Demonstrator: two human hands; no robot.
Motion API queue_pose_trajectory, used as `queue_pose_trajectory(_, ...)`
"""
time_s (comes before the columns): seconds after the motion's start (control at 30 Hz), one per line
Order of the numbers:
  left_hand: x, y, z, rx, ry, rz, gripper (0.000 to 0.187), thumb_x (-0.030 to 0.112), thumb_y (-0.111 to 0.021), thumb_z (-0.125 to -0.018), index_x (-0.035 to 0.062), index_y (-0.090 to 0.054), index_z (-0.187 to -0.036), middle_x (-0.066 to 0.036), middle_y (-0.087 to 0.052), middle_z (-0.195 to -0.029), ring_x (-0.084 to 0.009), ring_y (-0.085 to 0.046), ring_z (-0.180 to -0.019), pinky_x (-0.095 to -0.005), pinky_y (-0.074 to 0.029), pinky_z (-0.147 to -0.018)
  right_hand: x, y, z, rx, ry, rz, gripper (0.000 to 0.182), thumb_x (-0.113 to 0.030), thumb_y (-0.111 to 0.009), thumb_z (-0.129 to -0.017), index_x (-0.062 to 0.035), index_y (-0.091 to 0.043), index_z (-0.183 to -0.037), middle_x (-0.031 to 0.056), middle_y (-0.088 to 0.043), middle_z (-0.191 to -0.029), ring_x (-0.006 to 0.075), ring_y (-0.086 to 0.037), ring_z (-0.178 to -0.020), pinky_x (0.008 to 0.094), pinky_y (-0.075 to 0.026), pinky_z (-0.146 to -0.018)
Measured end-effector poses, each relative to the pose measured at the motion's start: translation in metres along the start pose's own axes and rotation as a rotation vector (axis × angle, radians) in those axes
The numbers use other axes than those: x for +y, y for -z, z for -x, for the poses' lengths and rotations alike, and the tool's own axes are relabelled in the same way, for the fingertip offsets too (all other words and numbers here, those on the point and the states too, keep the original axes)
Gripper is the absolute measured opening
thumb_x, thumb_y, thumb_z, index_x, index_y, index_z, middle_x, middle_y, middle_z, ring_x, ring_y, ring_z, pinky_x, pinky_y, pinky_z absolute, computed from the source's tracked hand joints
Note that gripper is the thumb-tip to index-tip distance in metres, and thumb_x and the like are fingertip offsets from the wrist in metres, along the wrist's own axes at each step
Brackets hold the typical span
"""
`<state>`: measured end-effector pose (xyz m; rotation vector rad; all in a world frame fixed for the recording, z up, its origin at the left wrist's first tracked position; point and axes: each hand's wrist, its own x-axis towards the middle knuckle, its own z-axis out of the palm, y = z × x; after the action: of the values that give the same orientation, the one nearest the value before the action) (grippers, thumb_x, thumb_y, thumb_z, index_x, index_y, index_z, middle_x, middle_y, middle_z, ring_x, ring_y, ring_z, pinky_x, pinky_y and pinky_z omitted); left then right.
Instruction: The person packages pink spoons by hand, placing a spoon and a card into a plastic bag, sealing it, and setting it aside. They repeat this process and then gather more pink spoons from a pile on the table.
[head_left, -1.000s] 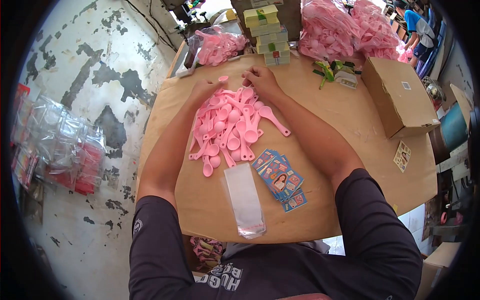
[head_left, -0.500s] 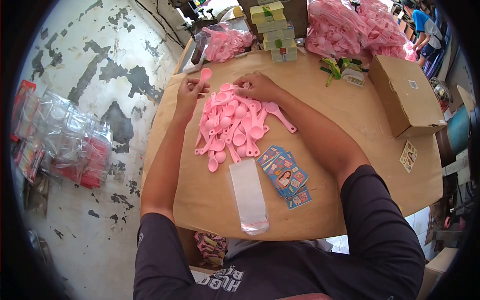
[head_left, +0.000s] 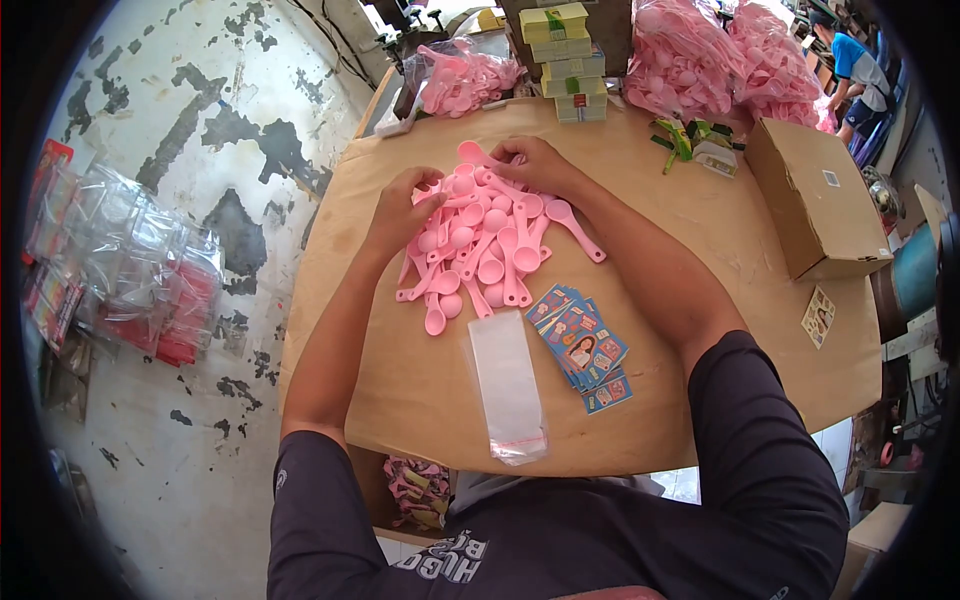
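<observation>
Pink measuring spoons (head_left: 490,245) lie in a loose pile on the brown-covered table. My left hand (head_left: 405,208) is at the pile's left side, fingers curled around a pink spoon that partly blends into the heap. Over the far edge of the pile, my right hand (head_left: 535,165) pinches another pink spoon (head_left: 474,152) by its handle, its bowl pointing left. Nearer to me lie a stack of clear plastic sleeves (head_left: 507,385) and a fanned stack of blue printed cards (head_left: 580,345).
At the back are bags of pink spoons (head_left: 680,60), a smaller spoon bag (head_left: 465,80) and bundled card stacks (head_left: 568,65). A cardboard box (head_left: 815,200) stands right, near a loose sticker sheet (head_left: 819,317). Another person (head_left: 858,75) bends over at far right.
My left hand has lowered its raised spoon and moved right to the pile. My right hand has shifted slightly up and right, and a spoon now shows in its fingers.
</observation>
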<state>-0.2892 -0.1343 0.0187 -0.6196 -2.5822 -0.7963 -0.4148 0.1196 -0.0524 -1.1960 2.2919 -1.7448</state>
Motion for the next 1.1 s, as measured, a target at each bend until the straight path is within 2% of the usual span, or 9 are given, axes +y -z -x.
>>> queue_pose_trajectory(0.2,-0.001,-0.014,-0.013,-0.019,0.055,-0.034,0.039,0.031,-0.078,-0.088,0.0013,-0.071,-0.112,-0.014,-0.068,-0.108,-0.0276,-0.065,-0.100,-0.0380,-0.053,-0.088,-0.005,-0.001,0.000,0.082,0.024,-0.196,0.024,-0.017,-0.070,-0.094,-0.0013,-0.073,-0.112,0.0097,-0.074,-0.102,0.0130,-0.066,-0.088,0.0290,-0.054,-0.080)
queue_pose_trajectory(0.27,-0.004,-0.020,-0.017,-0.025,-0.065,-0.258,0.037,0.031,-0.077,-0.089,0.0012,-0.071,-0.110,-0.015,-0.066,-0.109,-0.0288,-0.065,-0.100,-0.0380,-0.053,-0.087,-0.012,-0.002,0.001,0.091,0.013,-0.296,0.024,-0.016,-0.068,-0.098,-0.0045,-0.072,-0.118,0.0020,-0.073,-0.099,0.0093,-0.062,-0.083,0.0271,-0.051,-0.076)
queue_pose_trajectory(0.4,-0.003,-0.025,-0.025,0.033,-0.133,-0.275,0.036,0.031,-0.077,-0.089,-0.0001,-0.071,-0.106,-0.016,-0.067,-0.105,-0.0282,-0.064,-0.097,-0.0377,-0.052,-0.086,-0.026,-0.002,0.007,0.135,0.053,-0.110,0.026,-0.012,-0.067,-0.097,-0.0077,-0.073,-0.122,0.0019,-0.071,-0.101,0.0107,-0.062,-0.086,0.0273,-0.050,-0.079)
queue_pose_trajectory(0.57,0.008,-0.015,-0.030,-0.018,0.170,0.014,0.033,0.029,-0.075,-0.092,-0.0033,-0.070,-0.098,-0.014,-0.072,-0.094,-0.0232,-0.069,-0.083,-0.0343,-0.053,-0.077,-0.017,-0.006,0.002,0.163,0.271,0.018,0.029,-0.006,-0.067,-0.094,-0.0184,-0.077,-0.118,0.0054,-0.062,-0.097,0.0174,-0.061,-0.088,0.0309,-0.049,-0.079)
queue_pose_trajectory(0.7,0.006,-0.011,-0.035,-0.004,0.194,0.026,0.031,0.028,-0.070,-0.097,-0.0012,-0.068,-0.106,-0.011,-0.072,-0.101,-0.0180,-0.068,-0.086,-0.0316,-0.053,-0.077,-0.025,-0.005,0.007,0.147,0.296,0.018,0.032,-0.004,-0.066,-0.094,-0.0183,-0.076,-0.120,0.0060,-0.063,-0.099,0.0174,-0.061,-0.089,0.0311,-0.049,-0.079)
queue_pose_trajectory(0.8,-0.003,-0.015,-0.039,-0.018,0.227,0.417,0.030,0.027,-0.062,-0.102,-0.0007,-0.063,-0.114,-0.012,-0.071,-0.105,-0.0186,-0.069,-0.088,-0.0300,-0.054,-0.075,-0.030,-0.006,0.009,0.175,0.295,-0.077,0.034,-0.002,-0.065,-0.094,-0.0189,-0.076,-0.122,0.0060,-0.063,-0.099,0.0174,-0.061,-0.090,0.0317,-0.049,-0.080)
queue_pose_trajectory(0.87,0.011,-0.011,-0.039,-0.068,0.402,0.762,0.031,0.027,-0.056,-0.105,-0.0007,-0.058,-0.117,-0.017,-0.072,-0.107,-0.0216,-0.071,-0.086,-0.0287,-0.057,-0.073,-0.031,-0.006,0.009,0.146,0.286,-0.036,0.036,0.001,-0.063,-0.095,-0.0149,-0.074,-0.126,0.0036,-0.065,-0.107,0.0140,-0.059,-0.095,0.0288,-0.048,-0.084)
queue_pose_trajectory(1.0,0.019,-0.001,-0.045,-0.158,0.601,0.938,0.032,0.024,-0.049,-0.107,-0.0007,-0.054,-0.125,-0.018,-0.069,-0.116,-0.0228,-0.071,-0.093,-0.0310,-0.057,-0.075,-0.036,-0.004,0.012,0.155,0.281,-0.007,0.039,0.003,-0.062,-0.094,-0.0163,-0.074,-0.125,0.0041,-0.065,-0.108,0.0148,-0.059,-0.097,0.0296,-0.048,-0.086)
queue_pose_trajectory(1.1,0.000,0.005,-0.050,-0.334,0.614,1.232,0.036,0.025,-0.049,-0.106,-0.0038,-0.054,-0.127,-0.020,-0.068,-0.120,-0.0238,-0.072,-0.094,-0.0324,-0.059,-0.079,-0.034,-0.005,0.010,0.220,0.327,0.065,0.043,0.006,-0.060,-0.087,-0.0189,-0.077,-0.117,0.0079,-0.066,-0.107,0.0250,-0.060,-0.103,0.0358,-0.049,-0.090)
